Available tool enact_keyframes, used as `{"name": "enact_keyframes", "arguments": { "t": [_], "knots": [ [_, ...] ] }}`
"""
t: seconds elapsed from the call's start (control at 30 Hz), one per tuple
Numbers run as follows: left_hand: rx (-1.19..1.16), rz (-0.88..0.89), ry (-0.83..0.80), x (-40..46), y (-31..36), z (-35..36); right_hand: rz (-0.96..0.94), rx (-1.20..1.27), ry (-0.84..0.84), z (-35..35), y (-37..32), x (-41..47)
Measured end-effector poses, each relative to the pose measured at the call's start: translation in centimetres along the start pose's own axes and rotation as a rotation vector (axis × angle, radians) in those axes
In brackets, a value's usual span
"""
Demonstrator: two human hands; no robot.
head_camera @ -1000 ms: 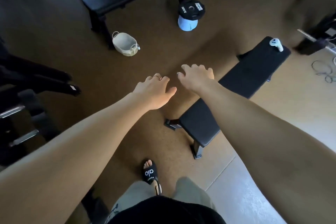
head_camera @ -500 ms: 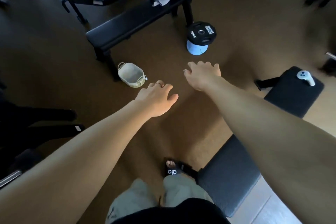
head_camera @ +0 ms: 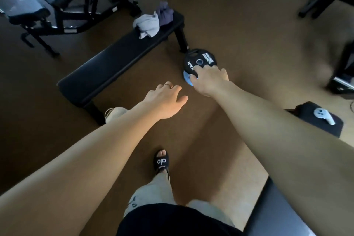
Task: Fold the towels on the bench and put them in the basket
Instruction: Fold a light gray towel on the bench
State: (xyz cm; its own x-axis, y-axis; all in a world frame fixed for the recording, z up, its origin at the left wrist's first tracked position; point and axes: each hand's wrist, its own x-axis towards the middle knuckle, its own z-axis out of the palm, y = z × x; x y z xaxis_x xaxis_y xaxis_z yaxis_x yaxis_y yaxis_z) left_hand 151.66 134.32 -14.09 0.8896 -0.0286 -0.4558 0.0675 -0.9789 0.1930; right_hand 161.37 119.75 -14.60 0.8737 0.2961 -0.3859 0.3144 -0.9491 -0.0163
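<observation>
A crumpled pale grey towel (head_camera: 147,25) and a darker purple-grey towel (head_camera: 164,12) lie bunched at the far end of a long black bench (head_camera: 107,65). The cream basket (head_camera: 115,113) stands on the floor by the bench's near leg, mostly hidden behind my left forearm. My left hand (head_camera: 164,99) and my right hand (head_camera: 209,78) are stretched out over the brown floor, fingers apart, holding nothing, well short of the towels.
A black 10 kg weight plate (head_camera: 201,59) on a blue disc lies beside the bench's far leg. A second black bench (head_camera: 318,119) at right carries a white controller (head_camera: 323,116). Gym machines stand at back left and right. My sandalled foot (head_camera: 161,161) is below.
The view has swung up and forward, bringing the bench with the towels closer. Both hands stay outstretched; the basket has slipped behind my left arm.
</observation>
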Motion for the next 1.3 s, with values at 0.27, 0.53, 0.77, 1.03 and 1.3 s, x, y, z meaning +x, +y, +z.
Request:
{"name": "enact_keyframes", "arguments": {
  "t": [0.27, 0.53, 0.77, 1.03, 1.3],
  "knots": [
    [0.018, 0.014, -0.051, 15.5, -3.4, -9.0, 0.038, 0.033, -0.022, -7.3, 2.0, 16.1],
    [-0.05, -0.107, 0.011, 30.0, -4.5, -15.5, -0.136, 0.002, 0.003, -13.1, 3.7, 33.5],
    [-0.174, -0.314, 0.05, 37.5, -7.1, -20.0, -0.353, -0.082, -0.047, -17.3, 1.0, 45.8],
    [-0.291, -0.474, 0.1, 42.7, -15.6, -23.3, -0.603, -0.09, -0.029, -20.6, -9.1, 56.0],
    [-0.383, -0.603, 0.132, 46.5, -27.9, -25.7, -0.657, -0.261, -0.07, -22.1, -19.8, 64.3]
  ]
}}
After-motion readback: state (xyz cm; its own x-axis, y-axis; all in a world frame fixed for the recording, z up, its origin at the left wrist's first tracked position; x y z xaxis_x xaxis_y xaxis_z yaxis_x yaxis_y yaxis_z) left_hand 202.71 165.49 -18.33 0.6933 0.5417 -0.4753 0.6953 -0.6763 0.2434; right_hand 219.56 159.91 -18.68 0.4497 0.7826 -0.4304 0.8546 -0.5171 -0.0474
